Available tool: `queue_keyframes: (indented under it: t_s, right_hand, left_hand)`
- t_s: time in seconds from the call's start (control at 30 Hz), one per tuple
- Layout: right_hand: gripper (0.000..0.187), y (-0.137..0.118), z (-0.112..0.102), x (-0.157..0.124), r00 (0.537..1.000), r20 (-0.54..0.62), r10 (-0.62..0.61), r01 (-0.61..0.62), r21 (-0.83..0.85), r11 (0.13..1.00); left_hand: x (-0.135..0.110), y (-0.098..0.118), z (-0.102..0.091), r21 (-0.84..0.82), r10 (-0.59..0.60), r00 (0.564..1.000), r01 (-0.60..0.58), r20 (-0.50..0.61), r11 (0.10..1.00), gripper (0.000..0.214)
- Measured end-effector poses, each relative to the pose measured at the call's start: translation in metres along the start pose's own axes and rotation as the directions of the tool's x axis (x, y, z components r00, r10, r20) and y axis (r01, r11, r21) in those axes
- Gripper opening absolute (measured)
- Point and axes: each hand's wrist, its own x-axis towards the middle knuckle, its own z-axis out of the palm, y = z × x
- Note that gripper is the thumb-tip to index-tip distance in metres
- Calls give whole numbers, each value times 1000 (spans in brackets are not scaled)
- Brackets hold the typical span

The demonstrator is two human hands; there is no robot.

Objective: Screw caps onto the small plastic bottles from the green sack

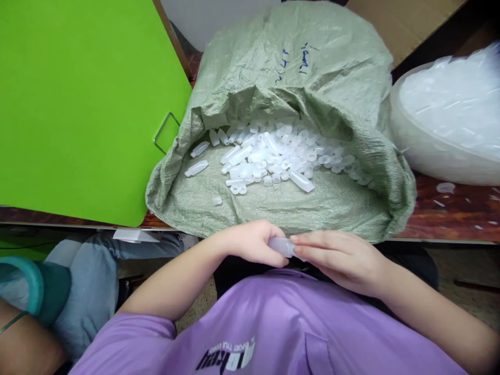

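Observation:
Close to my body, my left hand [255, 243] is closed around a small translucent white plastic bottle [282, 246]. The fingertips of my right hand [339, 260] pinch the other end of it, so that end is partly hidden. Just beyond both hands lies the open mouth of a pale green woven sack [269, 211]. Inside it is a heap of small translucent bottles and short cap-like pieces [269, 151]. One loose bottle [196, 168] rests left of the heap, and a single short piece [217, 200] sits nearer the sack's front edge.
A bright green board [86, 104] with a wire handle [166, 130] stands at the left. On the right, a big translucent tub [449, 156] is heaped with white plastic pieces on the table [449, 208]. Another person's jeans [86, 286] and a teal bucket [50, 286] show at lower left.

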Motion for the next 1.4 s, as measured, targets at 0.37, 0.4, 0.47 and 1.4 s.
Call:
queue_keyframes:
  t_s: [0.37,0.4,0.47,1.4]
  right_hand:
    - [29,-20,-11,16,988,153,-21,17,29,999]
    - [28,-20,-11,17,985,171,5,-6,2,1000]
    - [30,-19,-7,20,974,191,118,-107,-67,992]
    - [37,0,28,26,979,188,78,-45,-174,984]
  left_hand:
    - [-3,-2,-7,-287,-9,883,162,469,944,23]
    - [-2,-3,-7,-294,-13,881,172,473,940,23]
    - [-2,-3,-5,-276,-59,917,179,394,945,23]
    - [-16,-25,22,-260,-115,993,111,-2,959,21]
